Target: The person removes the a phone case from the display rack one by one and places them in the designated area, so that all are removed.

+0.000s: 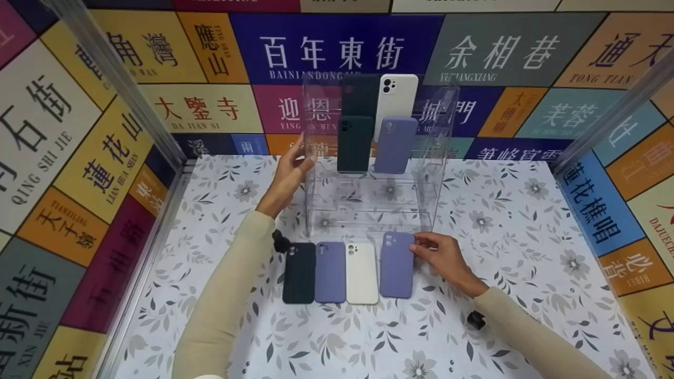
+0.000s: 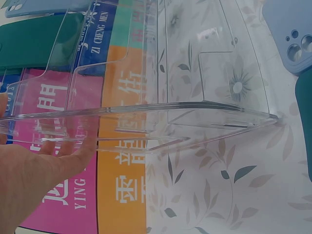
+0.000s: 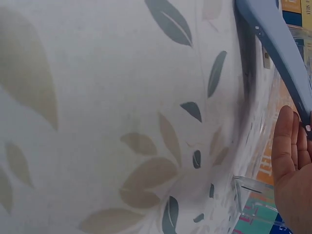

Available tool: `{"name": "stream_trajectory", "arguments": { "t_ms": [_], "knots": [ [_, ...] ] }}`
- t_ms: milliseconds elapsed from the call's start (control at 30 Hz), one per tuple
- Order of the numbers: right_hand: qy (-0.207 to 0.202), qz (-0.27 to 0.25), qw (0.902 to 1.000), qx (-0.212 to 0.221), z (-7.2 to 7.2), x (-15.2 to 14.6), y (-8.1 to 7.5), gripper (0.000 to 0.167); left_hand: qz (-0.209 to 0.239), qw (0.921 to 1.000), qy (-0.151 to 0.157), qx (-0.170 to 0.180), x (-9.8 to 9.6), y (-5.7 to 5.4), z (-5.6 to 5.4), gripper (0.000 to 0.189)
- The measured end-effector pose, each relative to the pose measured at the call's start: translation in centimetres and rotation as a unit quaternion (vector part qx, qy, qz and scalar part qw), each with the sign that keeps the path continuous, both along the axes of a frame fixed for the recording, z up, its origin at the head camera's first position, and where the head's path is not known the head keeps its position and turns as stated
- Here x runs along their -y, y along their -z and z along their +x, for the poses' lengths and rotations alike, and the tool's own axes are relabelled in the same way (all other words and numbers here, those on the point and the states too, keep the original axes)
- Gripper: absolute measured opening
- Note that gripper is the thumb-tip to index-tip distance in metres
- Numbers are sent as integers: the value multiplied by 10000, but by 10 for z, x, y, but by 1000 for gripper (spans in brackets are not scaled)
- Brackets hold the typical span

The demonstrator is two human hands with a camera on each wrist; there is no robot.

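Note:
A clear tiered display stand (image 1: 363,202) stands on the table, and my left hand (image 1: 289,171) holds its left side edge. In the left wrist view, the left hand's fingers (image 2: 87,148) lie against the clear side panel. My right hand (image 1: 439,258) pinches the right edge of a lavender phone case (image 1: 397,268), thumb on the face, in front of the stand. The right wrist view shows this case (image 3: 280,44) tilted above the cloth. Left of it lie a white phone case (image 1: 362,276), a lavender phone case (image 1: 330,276) and a dark phone case (image 1: 299,276) side by side.
Upright on the stand are a white case (image 1: 397,97), a dark green case (image 1: 354,147), a lavender case (image 1: 396,147) and another dark case (image 1: 359,95) behind. A floral cloth (image 1: 505,252) covers the table. Sign-printed panels (image 1: 337,47) enclose the back and sides.

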State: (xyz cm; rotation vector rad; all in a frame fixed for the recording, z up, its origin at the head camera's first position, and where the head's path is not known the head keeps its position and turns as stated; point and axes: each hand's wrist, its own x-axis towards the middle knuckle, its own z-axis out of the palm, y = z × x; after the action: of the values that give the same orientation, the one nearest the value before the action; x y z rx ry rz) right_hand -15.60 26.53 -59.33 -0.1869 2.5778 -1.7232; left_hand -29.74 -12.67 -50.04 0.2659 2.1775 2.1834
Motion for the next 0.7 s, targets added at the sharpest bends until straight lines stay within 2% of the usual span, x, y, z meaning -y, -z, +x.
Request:
{"name": "stream_trajectory", "arguments": {
  "t_ms": [200,500,700],
  "knots": [
    [-41,109,9999,96,2,3,9,31,-74,10000,-28,35,-1,0,0,75],
    [-170,-81,9996,230,1,6,20,31,-32,10000,-43,63,0,-1,1,75],
    [-122,104,9995,265,2,9,26,28,-58,10000,-52,21,-1,0,1,75]
  ]
}}
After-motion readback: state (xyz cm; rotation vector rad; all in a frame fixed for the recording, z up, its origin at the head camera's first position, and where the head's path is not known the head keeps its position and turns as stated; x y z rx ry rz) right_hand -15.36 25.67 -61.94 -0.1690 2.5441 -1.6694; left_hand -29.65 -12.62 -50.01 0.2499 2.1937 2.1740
